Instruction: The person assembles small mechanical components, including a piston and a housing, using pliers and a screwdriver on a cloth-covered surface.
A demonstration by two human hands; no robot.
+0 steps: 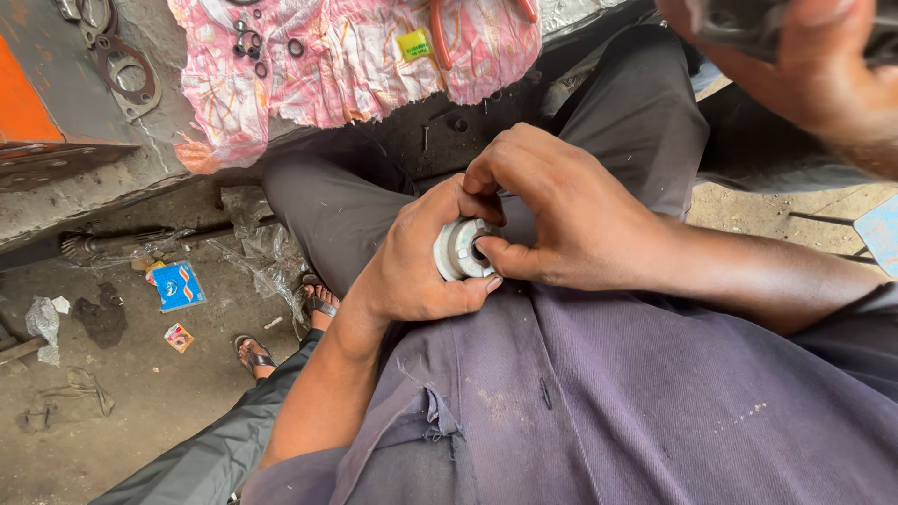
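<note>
A: Far left, what's lying around?

B: Flat metal gaskets (126, 75) are sitting on the grey desk (84, 187). A blue packet (179, 285) is lying on the dirt floor (112, 393) below. A pink patterned cloth (355, 56) is carrying small black rings (248, 44) and red-handled pliers (440, 37).

A: Hands?

B: The left hand (412, 266) is curling around a round grey-white metal part (456, 251), cupping it from the side and below, above the lap. The right hand (561, 215) is pinching at the part's dark centre hole, thumb and fingertips closing on it.

A: Top right?

B: Another person's hand (823, 75) is gripping something dark; can't tell what.
</note>
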